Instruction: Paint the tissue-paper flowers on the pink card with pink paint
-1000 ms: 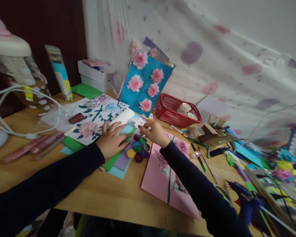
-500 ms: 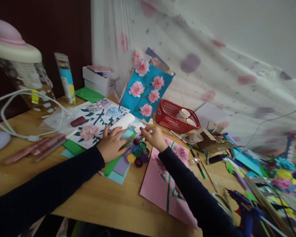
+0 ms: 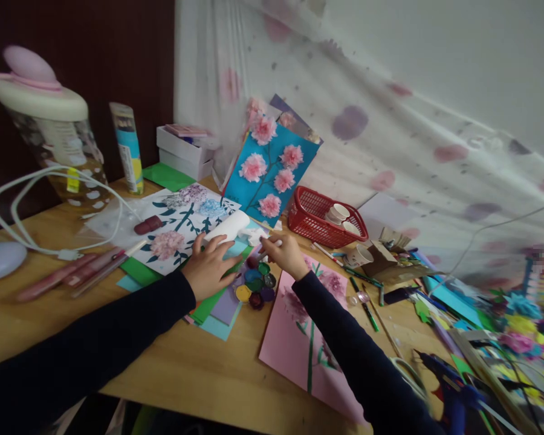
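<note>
My left hand (image 3: 211, 266) lies with fingers spread over a stack of green, blue and purple paper (image 3: 217, 317). Its fingertips are close to a white roll (image 3: 230, 226); I cannot tell if they touch it. My right hand (image 3: 284, 252) pinches a slim pale stick (image 3: 278, 243), whose lower end points down at a cluster of small paint pots (image 3: 254, 284). Crumpled white tissue (image 3: 252, 235) lies just beyond that hand. Under my right forearm is a pink sheet (image 3: 283, 338) with painted green stems and pink flowers.
A blue card with pink paper flowers (image 3: 265, 172) leans at the back beside a red basket (image 3: 329, 226) of paper cups. To the left stand a large bottle (image 3: 58, 139) and a pencil tube (image 3: 129, 151). A glue gun (image 3: 448, 380) and scissors (image 3: 408, 377) lie at right.
The whole view has shifted slightly, so things at left sit a little further right and lower. Both hands keep nearly the same pose over the paper and paint pots.
</note>
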Demonstrator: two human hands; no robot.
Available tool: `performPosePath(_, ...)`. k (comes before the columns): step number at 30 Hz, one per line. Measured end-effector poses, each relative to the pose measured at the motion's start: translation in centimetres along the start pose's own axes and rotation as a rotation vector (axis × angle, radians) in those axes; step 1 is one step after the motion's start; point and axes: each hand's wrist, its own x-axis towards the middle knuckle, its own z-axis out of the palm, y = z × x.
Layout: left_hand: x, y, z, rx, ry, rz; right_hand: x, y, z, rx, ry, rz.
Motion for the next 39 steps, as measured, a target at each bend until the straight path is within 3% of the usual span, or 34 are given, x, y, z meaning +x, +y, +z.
performPosePath(5,-0.1,-0.1,0.0,0.060,0.004,0.039,-1.6,-1.0,-3.8,0.292,0.043,0.094)
performPosePath(8,0.0,-0.2,-0.4,0.069,0.083,0.069,-4.5,-1.3,-6.1,0.428,0.041,0.119)
performPosePath(11,0.2,0.4,-1.3,0.034,0.211,0.141,-7.8,-1.0,-7.5,0.708,0.023,0.162)
performPosePath(14,0.0,2.7,-1.9,-0.092,0.313,0.275,-10.7,-0.6,-8.6,0.927,0.031,0.208)
performPosePath(17,-0.6,6.8,-1.6,-0.299,0.194,0.462,-13.3,0.1,-10.4,0.999,0.113,0.204)
performPosePath(21,-0.9,12.6,0.5,-0.442,-0.047,0.656,-16.4,2.4,-13.0,0.842,0.376,0.145)
performPosePath(23,-0.5,14.5,1.8,-0.446,-0.166,0.741,-17.5,4.3,-13.7,0.697,0.528,0.122)
performPosePath(25,0.0,15.6,2.9,-0.437,-0.292,0.788,-18.3,6.4,-13.6,0.552,0.596,0.163)
performPosePath(28,0.6,16.2,3.8,-0.426,-0.437,0.794,-19.0,9.2,-12.3,0.312,0.620,0.288)
performPosePath(31,0.8,16.5,3.9,-0.436,-0.491,0.774,-19.3,10.7,-10.6,0.092,0.623,0.307)
performPosePath(35,0.8,16.7,3.7,-0.474,-0.529,0.740,-19.5,10.9,-9.5,-0.074,0.466,0.204)
performPosePath(39,0.8,16.7,3.8,-0.474,-0.545,0.743,-18.8,10.1,-9.2,-0.161,0.566,0.213)
